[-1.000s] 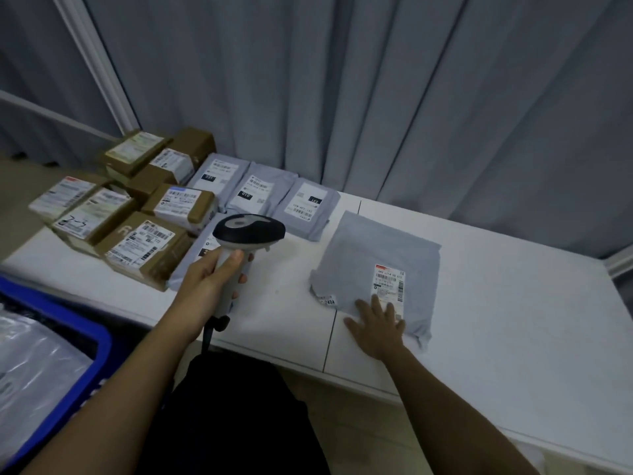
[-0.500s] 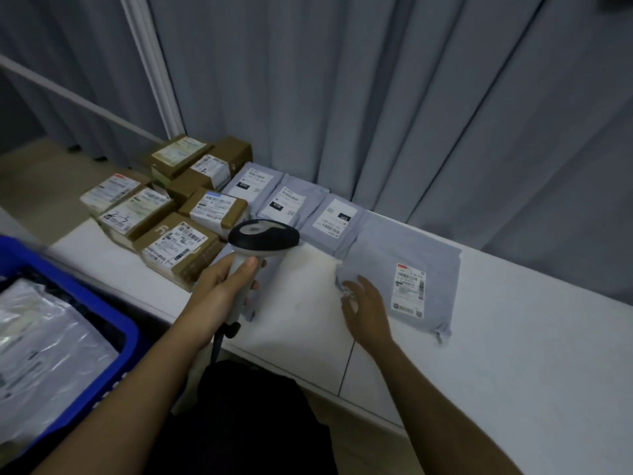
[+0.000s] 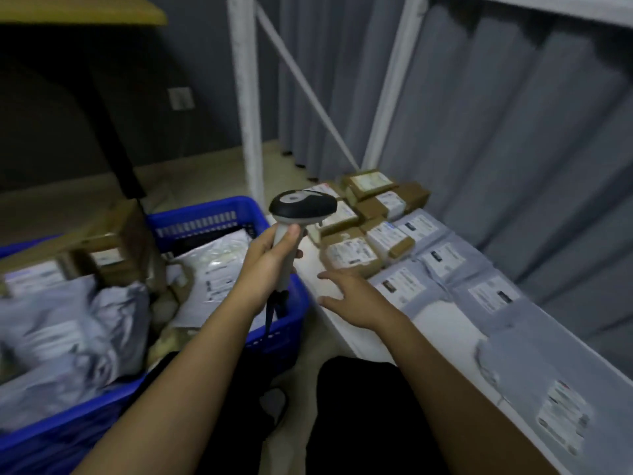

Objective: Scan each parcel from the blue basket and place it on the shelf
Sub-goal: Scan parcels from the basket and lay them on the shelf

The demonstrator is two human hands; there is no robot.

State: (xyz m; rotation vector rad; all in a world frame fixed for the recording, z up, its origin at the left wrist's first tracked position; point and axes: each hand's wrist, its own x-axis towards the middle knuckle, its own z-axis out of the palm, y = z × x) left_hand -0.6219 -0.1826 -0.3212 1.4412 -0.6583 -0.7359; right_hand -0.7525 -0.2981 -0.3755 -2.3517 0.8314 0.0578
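The white shelf (image 3: 346, 332) runs diagonally from centre to lower right; its near edge passes just under the right hand (image 3: 356, 299). A bare strip of shelf surface lies between this edge and the row of grey mailers (image 3: 424, 269). Brown boxes (image 3: 363, 231) crowd the far end of the shelf, beside a white upright post (image 3: 245, 97). The blue basket (image 3: 277, 323) stands left of the shelf, its rim close to the shelf edge, filled with grey and clear bagged parcels (image 3: 68, 330). The left hand (image 3: 270, 265), the closed grip, holds the scanner (image 3: 301, 209) by its handle above the basket's right rim. The right hand is the open grip, fingers spread, holding nothing, over the shelf edge, near the nearest brown box
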